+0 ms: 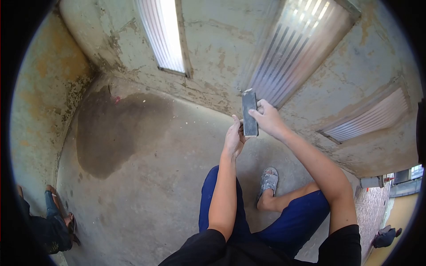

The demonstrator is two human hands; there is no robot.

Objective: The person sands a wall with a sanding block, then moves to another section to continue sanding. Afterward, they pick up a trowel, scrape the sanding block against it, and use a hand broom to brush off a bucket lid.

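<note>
At about one o'clock from the picture's centre, we see both hands raised in front of the chest, sharing one dark rectangular block [250, 113] (it looks like a flat sanding block or stone, though we cannot tell which). The right hand [268, 119] is clamped on its right edge, fingers wrapped over the top face, apparently to keep it upright and steady. The left hand [234, 138] closes on the lower left edge, thumb pressed against the side, likely as a brace from below. Beneath the hands, at six o'clock, are blue shorts [306, 217] and a paint-spattered sandal [268, 178] on the concrete floor [151, 195]. A dark damp patch [111, 133] spreads at nine o'clock. Another person's foot [62, 217] shows at eight o'clock, well apart.
</note>
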